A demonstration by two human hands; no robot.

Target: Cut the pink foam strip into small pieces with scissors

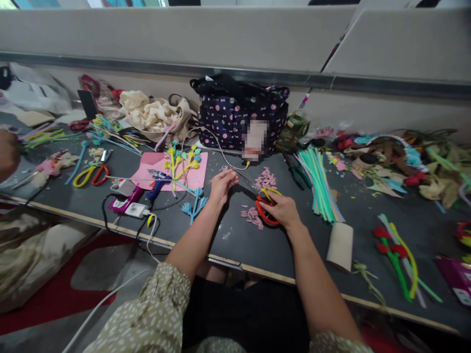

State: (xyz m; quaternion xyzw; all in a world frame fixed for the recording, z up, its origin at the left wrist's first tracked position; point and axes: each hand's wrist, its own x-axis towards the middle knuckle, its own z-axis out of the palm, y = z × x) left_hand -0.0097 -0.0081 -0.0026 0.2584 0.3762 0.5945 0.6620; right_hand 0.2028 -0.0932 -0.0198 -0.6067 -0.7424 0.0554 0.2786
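My right hand (281, 210) grips red and yellow handled scissors (263, 206), whose blades point up and left toward my left hand (222, 185). My left hand's fingers are pinched together at the blade tips, on something too small to make out. Small pink cut pieces (265, 178) lie above the scissors, and more pink scraps (251, 216) lie just left of them on the dark table (239, 240). A pink sheet (147, 171) carrying yellow and teal pipe-cleaner flowers (183, 163) sits to the left of my left hand.
A polka-dot bag (235, 113) stands behind. A blue glue gun (159, 182), power strip (128, 206), second scissors (91, 175), green pipe-cleaner bundle (320, 181), cardboard tube (340, 247) and finished flowers (399, 257) lie around. Another person's hand (8, 154) shows at far left.
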